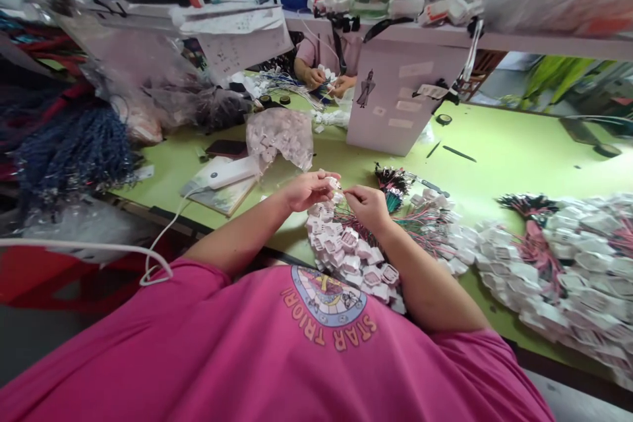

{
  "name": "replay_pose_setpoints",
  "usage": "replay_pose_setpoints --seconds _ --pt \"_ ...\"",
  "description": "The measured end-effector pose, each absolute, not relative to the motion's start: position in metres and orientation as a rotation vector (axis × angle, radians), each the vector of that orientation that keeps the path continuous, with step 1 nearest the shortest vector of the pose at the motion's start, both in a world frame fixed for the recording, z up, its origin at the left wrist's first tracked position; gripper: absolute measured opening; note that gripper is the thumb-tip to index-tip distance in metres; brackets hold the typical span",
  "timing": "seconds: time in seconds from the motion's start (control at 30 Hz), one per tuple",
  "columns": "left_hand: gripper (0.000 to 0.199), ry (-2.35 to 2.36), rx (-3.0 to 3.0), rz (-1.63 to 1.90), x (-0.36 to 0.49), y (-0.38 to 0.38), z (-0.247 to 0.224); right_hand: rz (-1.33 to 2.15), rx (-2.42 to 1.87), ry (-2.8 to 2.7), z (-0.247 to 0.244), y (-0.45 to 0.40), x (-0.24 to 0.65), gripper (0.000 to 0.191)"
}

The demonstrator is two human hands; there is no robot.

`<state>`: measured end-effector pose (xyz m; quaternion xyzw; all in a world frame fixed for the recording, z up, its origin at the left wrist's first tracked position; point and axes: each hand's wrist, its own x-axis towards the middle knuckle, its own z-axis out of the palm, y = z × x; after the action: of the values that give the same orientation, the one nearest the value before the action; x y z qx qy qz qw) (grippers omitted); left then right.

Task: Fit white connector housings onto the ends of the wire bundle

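Between thumb and fingers, my left hand (309,191) grips a small white plastic connector housing (333,182). Close beside it on the right, my right hand (366,206) pinches what looks like a thin wire, its end near the housing; the wire is too small to make out well. Under both hands lies a pile of white connector housings (351,247) with pink and dark wires (420,227) running from them. Just beyond my right hand rests a bundle of black-tipped wires (391,179).
A clear bag of white parts (281,135) lies ahead, left of a white box panel (390,99). Farther left are a white corded device (232,173) and a phone (226,148). More wired housings (568,264) cover the right side. Across the table, a co-worker's hands (316,78) handle wires.
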<state>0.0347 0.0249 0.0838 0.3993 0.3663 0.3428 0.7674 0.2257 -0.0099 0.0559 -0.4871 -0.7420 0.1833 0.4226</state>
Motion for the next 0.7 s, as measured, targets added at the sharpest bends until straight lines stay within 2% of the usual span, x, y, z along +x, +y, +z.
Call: replay_pose_setpoints --seconds 0.23,0.53,0.7 --pt "0.023 0.838 0.898 0.763 0.034 0.026 0.076 0.278 -1.362 -2.041 0.058 -0.011 0.225 0.026" --pt "0.04 0.909 0.982 0.83 0.036 0.026 0.069 0.148 -1.412 -2.175 0.055 -0.011 0.226 0.03" --pt "0.051 0.898 1.004 0.882 0.039 0.024 0.065 0.222 -1.404 -2.186 0.054 -0.01 0.223 0.031"
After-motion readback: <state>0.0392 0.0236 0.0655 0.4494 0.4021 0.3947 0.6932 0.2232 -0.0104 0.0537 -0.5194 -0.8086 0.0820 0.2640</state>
